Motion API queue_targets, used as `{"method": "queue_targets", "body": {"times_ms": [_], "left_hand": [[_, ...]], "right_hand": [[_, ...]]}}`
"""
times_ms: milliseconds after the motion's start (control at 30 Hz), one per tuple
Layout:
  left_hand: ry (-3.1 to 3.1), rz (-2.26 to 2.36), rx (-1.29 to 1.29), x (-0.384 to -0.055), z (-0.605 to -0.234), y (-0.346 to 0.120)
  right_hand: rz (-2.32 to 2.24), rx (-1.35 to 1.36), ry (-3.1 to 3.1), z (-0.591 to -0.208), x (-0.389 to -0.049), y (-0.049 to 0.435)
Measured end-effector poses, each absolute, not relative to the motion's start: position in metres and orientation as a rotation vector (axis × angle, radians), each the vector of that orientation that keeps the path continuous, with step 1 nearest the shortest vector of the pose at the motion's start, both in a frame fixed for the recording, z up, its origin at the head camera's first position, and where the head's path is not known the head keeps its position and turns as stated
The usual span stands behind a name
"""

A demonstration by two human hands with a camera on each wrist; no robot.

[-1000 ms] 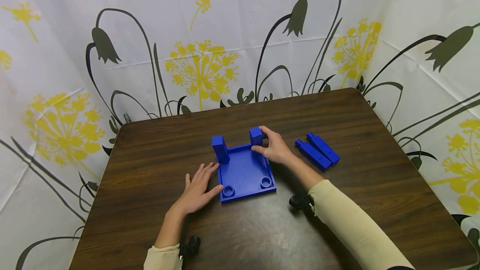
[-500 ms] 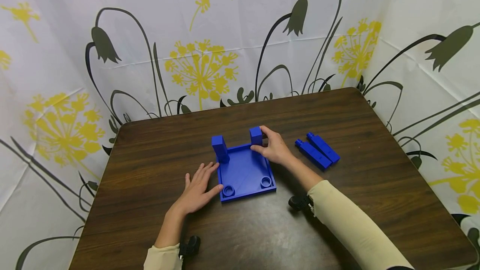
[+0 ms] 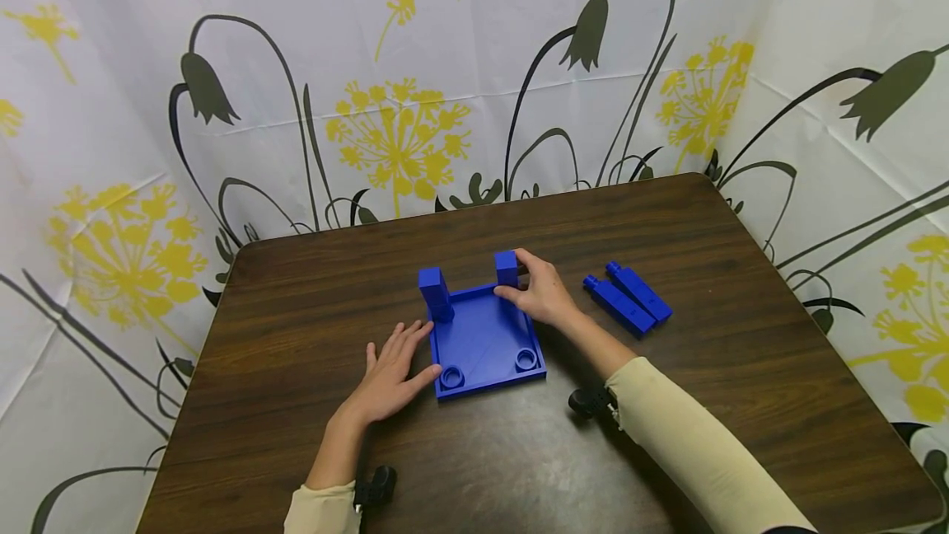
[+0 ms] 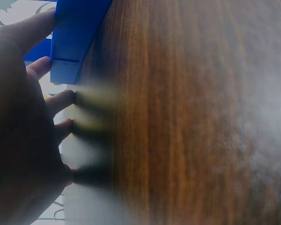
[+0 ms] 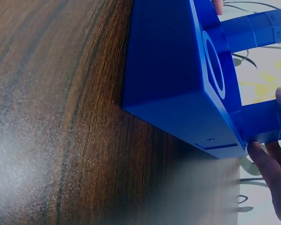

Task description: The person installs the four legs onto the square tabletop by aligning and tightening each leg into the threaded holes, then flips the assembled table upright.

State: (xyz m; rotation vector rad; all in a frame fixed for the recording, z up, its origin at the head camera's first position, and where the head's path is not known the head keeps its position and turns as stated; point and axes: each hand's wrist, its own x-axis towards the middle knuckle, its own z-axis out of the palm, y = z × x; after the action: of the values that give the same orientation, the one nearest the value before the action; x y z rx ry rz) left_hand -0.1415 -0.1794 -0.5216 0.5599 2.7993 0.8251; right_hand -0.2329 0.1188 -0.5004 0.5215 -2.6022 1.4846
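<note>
A blue square plastic base [image 3: 485, 342] with a raised rim lies on the table. At its far right corner, my right hand [image 3: 544, 297] grips an upright blue square leg [image 3: 507, 269] between thumb and fingers. Another blue leg [image 3: 435, 293] stands at the far left corner. Both near corners have a round socket, one left [image 3: 451, 377] and one right [image 3: 525, 361]. My left hand [image 3: 389, 375] lies by the base's left side, fingers spread, with thumb and index fingertip touching the rim; the left wrist view shows this contact against the blue side wall [image 4: 75, 37].
To the right of the base, two loose blue legs [image 3: 619, 306] [image 3: 641, 293] lie side by side, each with a round peg on its far end. The dark wood table [image 3: 311, 270] ends at a flowered white curtain [image 3: 445, 39] behind.
My right wrist has shifted very slightly to the left, its grip on the leg kept. The left hand, the base and the loose legs stay where they were.
</note>
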Motion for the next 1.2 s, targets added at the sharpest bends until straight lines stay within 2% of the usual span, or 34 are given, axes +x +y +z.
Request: {"method": "queue_targets", "body": {"times_ms": [867, 1200], "left_hand": [[2.802, 0.818, 0.556, -0.142, -0.523, -0.18], [2.805, 0.842, 0.573, -0.146, -0.536, -0.184]], "right_hand": [[1.32, 0.35, -2.653, -0.497, -0.23, 0.113], [1.314, 0.349, -2.647, -0.497, -0.229, 0.112]]}}
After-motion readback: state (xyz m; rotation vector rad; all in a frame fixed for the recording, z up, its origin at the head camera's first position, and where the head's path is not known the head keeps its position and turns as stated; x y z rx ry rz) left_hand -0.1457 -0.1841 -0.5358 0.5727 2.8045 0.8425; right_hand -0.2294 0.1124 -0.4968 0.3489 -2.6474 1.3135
